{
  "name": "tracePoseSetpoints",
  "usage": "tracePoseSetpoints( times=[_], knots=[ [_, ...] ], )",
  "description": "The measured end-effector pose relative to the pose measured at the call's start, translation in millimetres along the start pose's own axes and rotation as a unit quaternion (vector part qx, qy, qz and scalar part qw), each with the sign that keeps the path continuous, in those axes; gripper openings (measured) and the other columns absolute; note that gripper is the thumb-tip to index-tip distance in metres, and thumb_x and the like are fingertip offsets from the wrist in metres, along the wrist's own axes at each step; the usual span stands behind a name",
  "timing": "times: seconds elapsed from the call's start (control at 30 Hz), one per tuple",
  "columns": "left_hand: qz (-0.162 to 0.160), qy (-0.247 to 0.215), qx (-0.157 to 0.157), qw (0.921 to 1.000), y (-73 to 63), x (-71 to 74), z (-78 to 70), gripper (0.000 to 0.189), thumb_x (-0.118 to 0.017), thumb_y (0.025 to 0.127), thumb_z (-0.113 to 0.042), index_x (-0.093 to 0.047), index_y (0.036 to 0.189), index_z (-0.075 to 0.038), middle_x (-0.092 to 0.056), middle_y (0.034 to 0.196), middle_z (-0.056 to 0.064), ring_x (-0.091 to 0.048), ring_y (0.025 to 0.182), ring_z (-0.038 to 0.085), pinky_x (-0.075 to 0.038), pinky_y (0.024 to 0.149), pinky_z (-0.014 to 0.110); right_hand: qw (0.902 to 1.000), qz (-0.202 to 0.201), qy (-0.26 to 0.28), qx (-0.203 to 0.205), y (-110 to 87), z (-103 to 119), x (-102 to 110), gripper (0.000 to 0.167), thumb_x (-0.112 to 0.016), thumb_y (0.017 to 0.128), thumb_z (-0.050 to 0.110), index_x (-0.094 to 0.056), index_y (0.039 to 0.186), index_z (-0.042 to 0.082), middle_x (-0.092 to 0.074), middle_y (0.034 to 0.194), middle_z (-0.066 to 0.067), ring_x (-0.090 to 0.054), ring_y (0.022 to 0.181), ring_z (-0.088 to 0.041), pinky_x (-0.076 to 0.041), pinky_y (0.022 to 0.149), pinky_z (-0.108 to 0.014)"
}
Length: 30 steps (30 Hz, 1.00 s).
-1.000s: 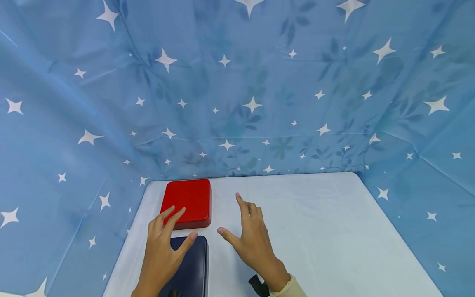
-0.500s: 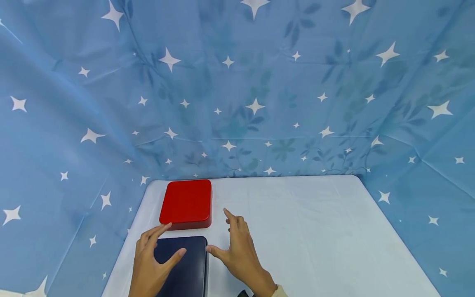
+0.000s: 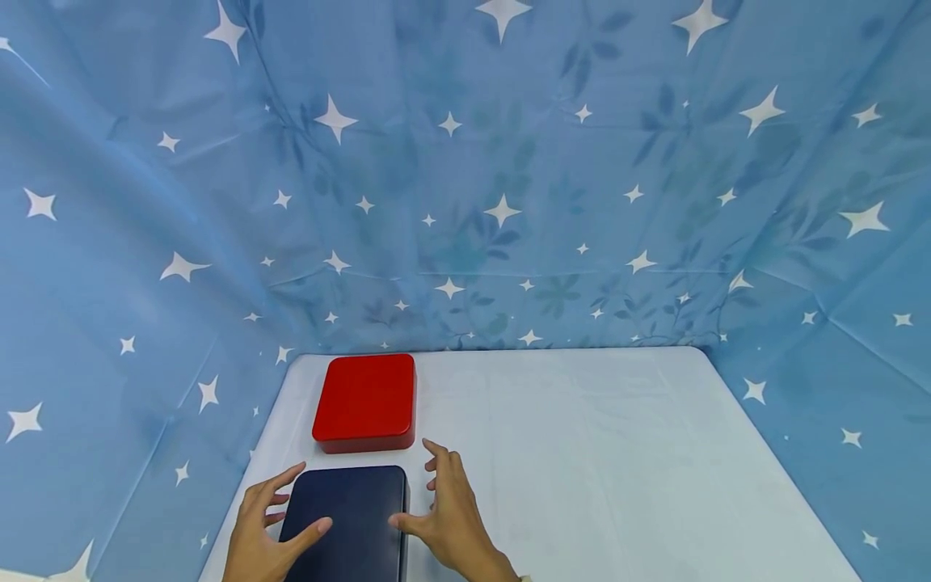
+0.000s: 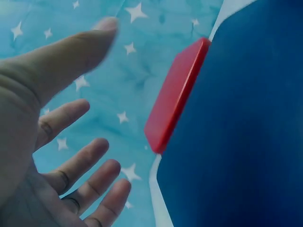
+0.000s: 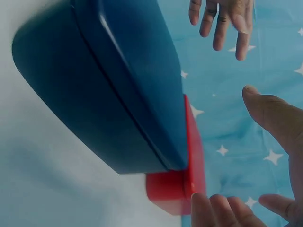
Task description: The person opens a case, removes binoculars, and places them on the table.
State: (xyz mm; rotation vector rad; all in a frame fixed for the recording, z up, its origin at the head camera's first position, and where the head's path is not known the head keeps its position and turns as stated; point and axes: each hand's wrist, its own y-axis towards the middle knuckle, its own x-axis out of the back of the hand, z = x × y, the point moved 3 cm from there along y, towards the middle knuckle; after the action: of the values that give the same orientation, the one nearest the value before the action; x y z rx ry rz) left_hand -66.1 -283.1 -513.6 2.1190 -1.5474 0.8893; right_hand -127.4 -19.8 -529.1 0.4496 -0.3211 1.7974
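A dark navy box with a lid lies at the table's near left; its lid seam shows in the right wrist view. My left hand is over its left side, thumb above the lid and fingers spread along the left edge. Over the right side is my right hand, the thumb tip overlapping the lid's right edge and the fingers beyond it. Both hands hold nothing, their fingers apart and loosely bent. The left wrist view shows a gap between the left hand and the navy lid.
Just behind the navy box sits a red lidded box of similar shape. Both stand on a white-covered table. Blue curtains with white stars surround the table at the back and sides.
Both hands have come down toward the near edge, from over the red box and the table beside it to the navy box's two sides. The boxes have stayed put.
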Motion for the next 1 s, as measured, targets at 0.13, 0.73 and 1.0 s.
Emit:
tracePoseSetpoints(
  times=[0.13,0.73,1.0],
  knots=[
    [0.019,0.011,0.020,0.9996,4.2,-0.1,16.9,0.100,-0.093,0.076,-0.054,-0.049,0.157,-0.014,-0.044,0.148,0.022,-0.049,0.120,0.039,-0.055,0.102,0.062,0.9998,0.006,0.006,-0.019,-3.6,-6,-9,0.111,-0.102,0.068,0.033,-0.040,0.159,0.022,-0.052,0.124,0.003,-0.054,0.102,-0.017,-0.047,0.072,-0.023],
    [0.073,0.000,0.079,0.9942,8.7,-13.4,63.5,0.103,-0.093,0.077,-0.051,-0.043,0.158,-0.012,-0.048,0.148,0.031,-0.054,0.110,0.032,-0.054,0.084,0.036,0.9976,0.041,0.046,-0.031,-12.5,-24,-43,0.099,-0.102,0.067,0.019,-0.049,0.150,0.010,-0.052,0.115,0.001,-0.053,0.085,-0.008,-0.046,0.068,-0.022],
    [0.073,0.005,0.107,0.9915,7.6,-14.2,69.6,0.107,-0.095,0.074,-0.052,-0.045,0.158,-0.007,-0.049,0.146,0.033,-0.057,0.104,0.032,-0.059,0.080,0.038,0.9977,0.038,0.042,-0.036,-13.2,-22,-47,0.097,-0.101,0.068,0.012,-0.049,0.149,0.007,-0.051,0.111,0.002,-0.050,0.078,-0.003,-0.045,0.066,-0.023]
  ],
)
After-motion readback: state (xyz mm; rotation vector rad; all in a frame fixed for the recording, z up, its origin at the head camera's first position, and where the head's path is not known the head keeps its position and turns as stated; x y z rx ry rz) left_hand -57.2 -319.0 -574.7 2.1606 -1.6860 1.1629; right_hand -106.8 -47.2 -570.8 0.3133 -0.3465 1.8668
